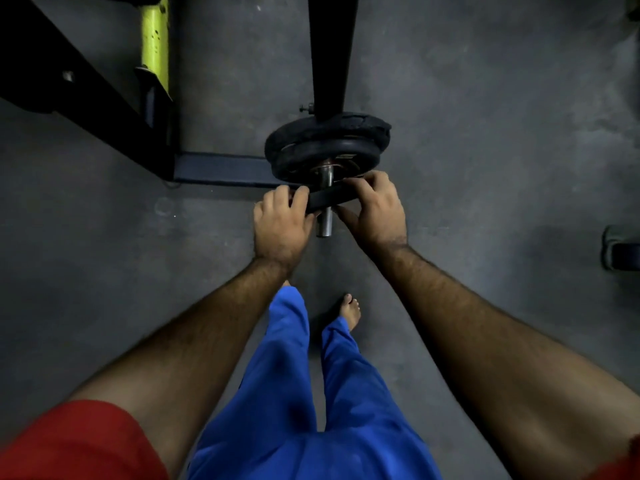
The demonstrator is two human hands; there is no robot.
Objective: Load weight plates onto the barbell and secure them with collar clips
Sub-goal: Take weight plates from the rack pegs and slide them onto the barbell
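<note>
Weight plate (pixel 327 200), black and seen edge-on, sits on the barbell sleeve (pixel 325 223), just short of two plates (pixel 329 147) already loaded. We see our left hand (pixel 282 223) and right hand (pixel 375 216) each holding its rim in a closed grip, fingers curled over opposite sides. Below lies the grey floor (pixel 485 168).

You're in a gym, weights area. Dark grey rubber-type floor (pixel 485 150) underfoot. A barbell sleeve (pixel 325 216) carries black weight plates (pixel 329 147). At upper left, a black steel frame (pixel 86 81) with a yellow-green post (pixel 154 39), bolted, sits on the floor. Dim lighting; more equipment shows at the right edge (pixel 621 247).
</note>
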